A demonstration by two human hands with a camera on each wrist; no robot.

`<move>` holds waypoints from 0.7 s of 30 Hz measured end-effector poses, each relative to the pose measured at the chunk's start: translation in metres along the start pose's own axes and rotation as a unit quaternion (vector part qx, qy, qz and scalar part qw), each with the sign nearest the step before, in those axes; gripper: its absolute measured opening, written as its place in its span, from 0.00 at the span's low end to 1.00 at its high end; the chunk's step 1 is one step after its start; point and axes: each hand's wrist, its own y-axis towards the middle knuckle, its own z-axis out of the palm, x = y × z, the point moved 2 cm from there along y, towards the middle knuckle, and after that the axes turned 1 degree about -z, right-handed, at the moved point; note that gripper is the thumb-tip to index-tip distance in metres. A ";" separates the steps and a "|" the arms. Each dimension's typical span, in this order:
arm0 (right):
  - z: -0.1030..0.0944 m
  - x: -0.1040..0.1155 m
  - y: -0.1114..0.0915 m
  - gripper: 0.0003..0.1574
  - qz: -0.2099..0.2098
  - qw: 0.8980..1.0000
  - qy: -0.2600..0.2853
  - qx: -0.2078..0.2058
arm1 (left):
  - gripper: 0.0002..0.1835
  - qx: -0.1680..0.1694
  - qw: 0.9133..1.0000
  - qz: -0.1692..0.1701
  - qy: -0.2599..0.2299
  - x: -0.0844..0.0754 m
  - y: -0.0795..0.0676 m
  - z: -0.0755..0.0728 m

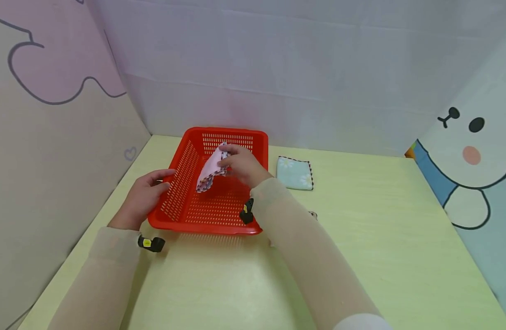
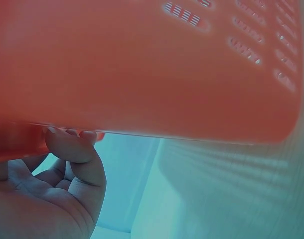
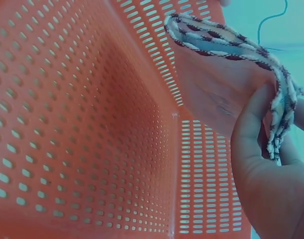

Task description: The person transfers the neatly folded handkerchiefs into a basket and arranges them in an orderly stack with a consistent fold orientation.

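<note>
A red plastic basket (image 1: 174, 225) with slotted walls stands on the table. My left hand (image 1: 140, 199) grips its left rim; in the left wrist view the thumb and fingers (image 2: 75, 149) close around the rim's edge. Over the inside of the basket, my right hand (image 1: 244, 165) pinches a folded pink cloth (image 1: 211, 166) by one edge. A dark-and-white twisted trim borders the cloth, and its folded layers (image 3: 217, 42) show in the right wrist view. The cloth hangs tilted, its lower corner toward the basket's left wall.
Right of the basket lies a folded light-blue cloth (image 1: 294, 173) with white flowers and a dark trim. A small patterned thing (image 1: 313, 214) peeks out from behind my right sleeve. White wall sheets with cartoon drawings border the pale table (image 1: 385, 229) at the back and sides.
</note>
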 end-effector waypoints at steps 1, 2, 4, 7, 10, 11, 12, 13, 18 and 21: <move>0.000 0.000 0.000 0.32 0.004 1.000 0.001 -0.001 | 0.25 0.000 1.000 0.001 0.000 0.000 0.000 0.000; 0.000 0.000 0.000 0.32 0.009 1.000 0.001 -0.003 | 0.25 0.000 1.000 0.001 0.001 -0.001 0.000 0.000; 0.001 -0.001 0.000 0.32 0.017 1.000 0.002 -0.005 | 0.25 0.000 1.000 0.001 0.000 -0.001 0.000 0.000; 0.001 -0.002 0.000 0.32 0.030 1.000 -0.005 -0.007 | 0.25 0.000 1.000 0.002 0.000 -0.001 0.000 0.001; 0.001 -0.002 0.001 0.31 0.035 0.999 -0.008 -0.009 | 0.25 -0.001 1.000 0.003 0.000 -0.001 0.000 0.001; 0.000 -0.002 0.001 0.30 0.037 0.999 -0.010 -0.011 | 0.25 -0.001 1.000 0.004 0.001 -0.001 0.000 0.001; 0.000 -0.002 0.002 0.31 0.039 0.999 -0.011 -0.012 | 0.25 -0.001 1.000 0.004 0.002 -0.001 0.000 0.001; -0.001 -0.002 0.002 0.31 0.040 0.999 -0.013 -0.014 | 0.25 -0.001 1.000 0.005 0.003 -0.001 0.000 0.001; -0.002 -0.002 0.004 0.27 0.048 0.999 -0.008 -0.011 | 0.25 -0.001 1.000 0.003 0.009 -0.001 0.000 0.000; -0.004 -0.001 0.002 0.27 0.050 0.999 -0.005 -0.006 | 0.25 -0.002 1.000 0.002 0.011 -0.001 0.000 0.000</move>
